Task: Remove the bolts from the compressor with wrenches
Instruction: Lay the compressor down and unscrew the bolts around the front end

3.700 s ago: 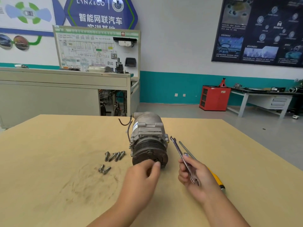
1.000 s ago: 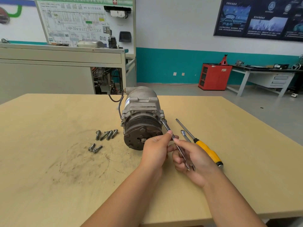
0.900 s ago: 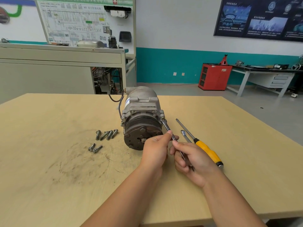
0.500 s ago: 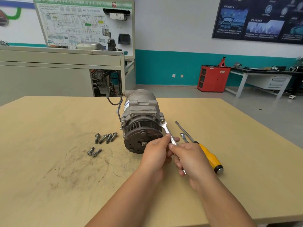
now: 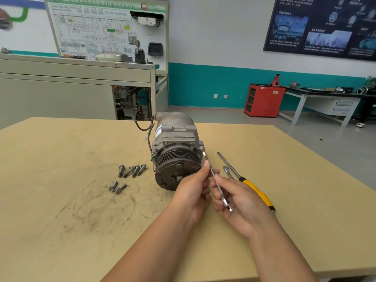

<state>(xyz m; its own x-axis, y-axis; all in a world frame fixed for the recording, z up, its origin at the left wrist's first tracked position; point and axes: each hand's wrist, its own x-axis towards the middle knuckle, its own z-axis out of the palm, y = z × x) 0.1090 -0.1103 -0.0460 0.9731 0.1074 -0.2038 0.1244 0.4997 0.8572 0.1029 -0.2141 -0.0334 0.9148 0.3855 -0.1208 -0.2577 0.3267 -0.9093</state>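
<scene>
Head view: the compressor (image 5: 175, 147) sits toward the worktop's (image 5: 61, 159) far edge. My left hand (image 5: 193, 192) pinches the wrench (image 5: 212, 174) mid-shaft and my right hand (image 5: 240, 202) grips its near end. The wrench's far tip is at the compressor's right flange. Loose bolts (image 5: 132, 170) lie to the compressor's left.

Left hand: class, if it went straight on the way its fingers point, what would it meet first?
Probably the compressor, at the ear the wrench reaches; depth is unclear.
</scene>
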